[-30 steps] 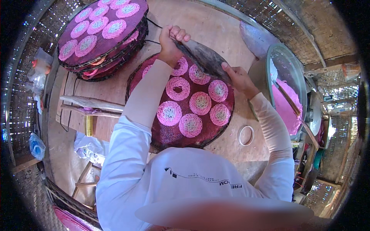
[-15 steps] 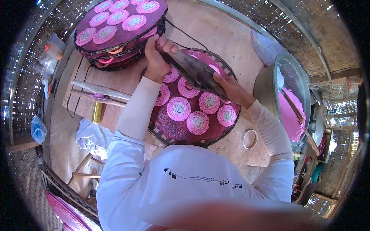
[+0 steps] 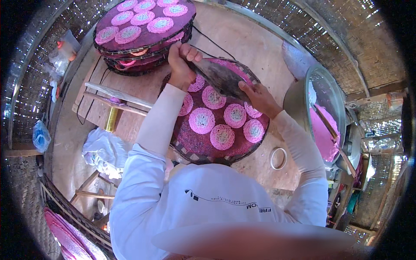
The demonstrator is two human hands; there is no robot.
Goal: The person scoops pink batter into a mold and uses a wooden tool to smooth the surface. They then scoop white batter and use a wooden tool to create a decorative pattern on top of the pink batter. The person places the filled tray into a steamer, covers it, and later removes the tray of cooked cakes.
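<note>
My left hand (image 3: 183,65) is closed round the upper left end of a dark, worn flat board (image 3: 220,79). On its lower right end my right hand (image 3: 261,100) has a grip, thumb laid on top. The board is held tilted over a round woven tray (image 3: 194,145) with a dark rim and purple mesh surface. Several pink lacy discs with pale centres, such as one disc (image 3: 202,120), lie on that mesh. The board hides part of the tray's far side, and whatever is under the board cannot be seen.
A stack of similar trays (image 3: 143,47) stands at the far left. To the right is a large metal basin (image 3: 295,102) with pink dough-like mass (image 3: 323,134) and a stick (image 3: 333,134). A white ring (image 3: 278,158) lies near my right forearm; a wooden bar (image 3: 119,96) and brass-coloured cylinder (image 3: 112,120) are at left.
The board has shifted slightly over the tray, still in both hands, and one more disc edge shows by my right hand. The whole view has shifted a little.
</note>
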